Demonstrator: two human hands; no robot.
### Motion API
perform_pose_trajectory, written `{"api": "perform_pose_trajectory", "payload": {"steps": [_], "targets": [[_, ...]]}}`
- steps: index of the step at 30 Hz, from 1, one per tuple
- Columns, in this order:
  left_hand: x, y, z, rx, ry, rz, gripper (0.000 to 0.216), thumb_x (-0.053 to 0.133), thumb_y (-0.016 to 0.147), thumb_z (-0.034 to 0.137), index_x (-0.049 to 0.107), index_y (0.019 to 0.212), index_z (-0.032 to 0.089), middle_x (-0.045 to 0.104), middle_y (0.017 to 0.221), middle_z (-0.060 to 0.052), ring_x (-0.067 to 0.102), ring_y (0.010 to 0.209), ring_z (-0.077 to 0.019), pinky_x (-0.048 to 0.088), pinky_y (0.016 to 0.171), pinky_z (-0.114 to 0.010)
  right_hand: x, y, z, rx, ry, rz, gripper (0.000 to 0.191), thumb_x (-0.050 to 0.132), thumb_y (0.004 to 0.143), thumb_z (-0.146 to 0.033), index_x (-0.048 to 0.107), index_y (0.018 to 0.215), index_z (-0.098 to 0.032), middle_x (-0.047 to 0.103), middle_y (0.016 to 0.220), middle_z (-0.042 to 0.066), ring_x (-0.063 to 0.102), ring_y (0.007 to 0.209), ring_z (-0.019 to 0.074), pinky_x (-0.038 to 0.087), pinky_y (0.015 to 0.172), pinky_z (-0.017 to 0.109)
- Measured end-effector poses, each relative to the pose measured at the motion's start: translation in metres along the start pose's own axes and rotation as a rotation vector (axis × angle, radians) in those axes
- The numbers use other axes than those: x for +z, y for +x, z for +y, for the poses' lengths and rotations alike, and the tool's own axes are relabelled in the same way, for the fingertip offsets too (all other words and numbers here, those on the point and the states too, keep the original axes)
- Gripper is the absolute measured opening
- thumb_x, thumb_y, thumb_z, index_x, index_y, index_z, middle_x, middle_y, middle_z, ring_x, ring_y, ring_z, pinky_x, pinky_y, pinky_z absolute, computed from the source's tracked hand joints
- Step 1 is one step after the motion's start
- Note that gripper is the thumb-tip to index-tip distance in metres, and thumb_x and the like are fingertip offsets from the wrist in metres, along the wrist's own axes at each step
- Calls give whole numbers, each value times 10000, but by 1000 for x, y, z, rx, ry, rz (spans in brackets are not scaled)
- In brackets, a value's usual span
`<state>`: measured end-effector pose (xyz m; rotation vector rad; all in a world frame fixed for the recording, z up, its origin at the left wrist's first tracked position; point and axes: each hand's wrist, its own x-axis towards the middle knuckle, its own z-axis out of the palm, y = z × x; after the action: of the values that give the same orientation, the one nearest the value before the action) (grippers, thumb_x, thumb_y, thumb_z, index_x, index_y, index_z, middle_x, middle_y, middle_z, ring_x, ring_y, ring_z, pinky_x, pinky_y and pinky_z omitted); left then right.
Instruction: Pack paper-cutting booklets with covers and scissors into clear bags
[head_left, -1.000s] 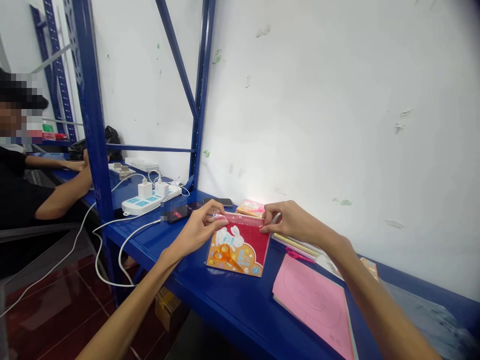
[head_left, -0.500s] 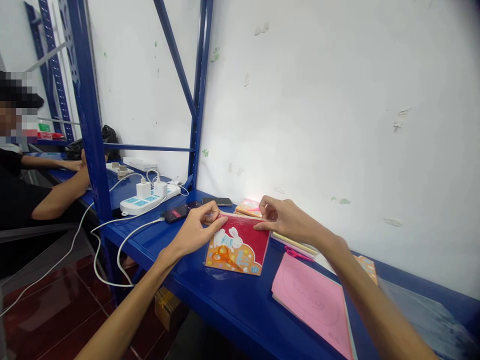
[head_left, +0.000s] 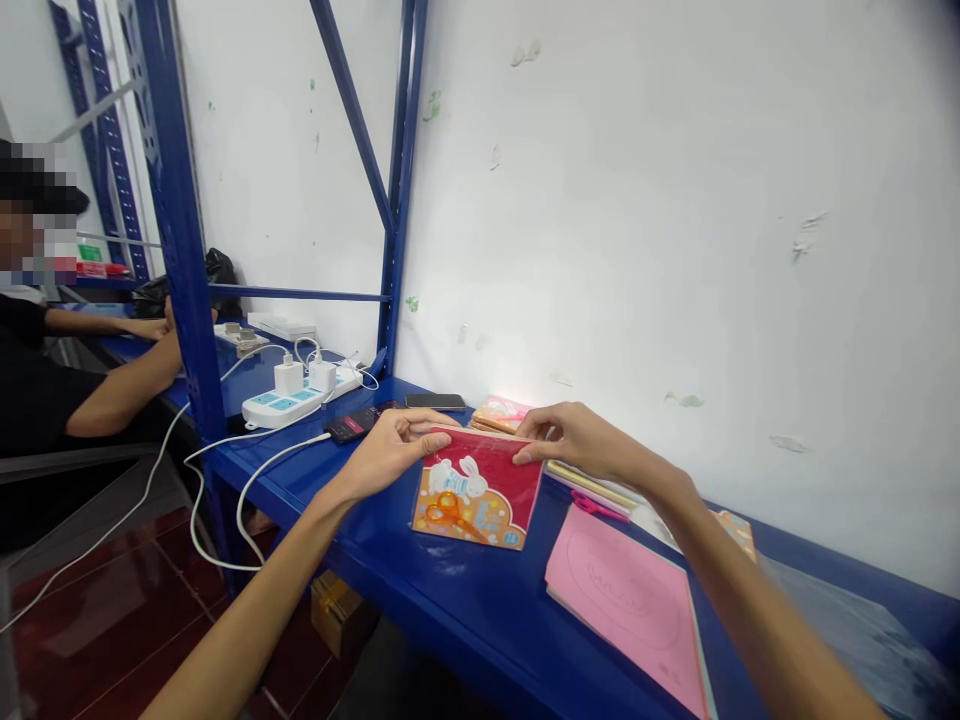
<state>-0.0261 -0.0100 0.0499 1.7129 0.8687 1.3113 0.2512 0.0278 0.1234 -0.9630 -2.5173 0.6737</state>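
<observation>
Two hands, left hand (head_left: pixel 390 455) and right hand (head_left: pixel 581 440): fingers pinched closed on top corners of red rabbit-print packet (head_left: pixel 480 490), lying on blue worktop (head_left: pixel 450 590) near pink pad (head_left: pixel 630 600).

The light was bright and even. A hot glare spot burned on the white wall (head_left: pixel 517 388), and the blue shelf top (head_left: pixel 450 590) carried a soft sheen. The red packet (head_left: pixel 476 490) was sharp. The lower right corner was smeared with blur, the upper right corner darkened, and the blue uprights (head_left: pixel 180 250) leaned with wide-angle distortion.

Red packet (head_left: pixel 480 487) – white rabbit print; pink pad (head_left: pixel 626 600).
</observation>
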Motion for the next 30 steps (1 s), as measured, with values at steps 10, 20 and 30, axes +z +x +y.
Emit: {"api": "perform_pose_trajectory", "payload": {"steps": [10, 20, 30], "targets": [[-2, 0, -2, 40, -10, -28, 237, 753, 869, 382, 767, 984, 175, 806, 955, -61, 759, 877, -193, 577, 769, -256, 0, 1, 4, 4, 173, -59, 276, 807, 806, -464, 742, 824, -197, 758, 879, 44, 674, 824, 183, 485, 684, 282], [4, -3, 4, 24, 72, 29, 255, 739, 878, 401, 718, 1019, 190, 767, 985, -52, 770, 861, -210, 596, 695, -260, -3, -3, 8, 58, 226, -157, 336, 740, 862, -522, 697, 940, -198, 765, 1022, 72, 719, 956, 215, 558, 736, 282], [6, 1, -3, -18, 100, 164, 509, 675, 897, 497, 603, 1326, 232, 784, 1128, -106, 773, 962, -276, 614, 802, -370, -5, -2, 15, 85, 186, 11, 383, 731, 848, -565, 701, 910, -188, 795, 963, 102, 752, 897, 255, 556, 686, 305]]}}
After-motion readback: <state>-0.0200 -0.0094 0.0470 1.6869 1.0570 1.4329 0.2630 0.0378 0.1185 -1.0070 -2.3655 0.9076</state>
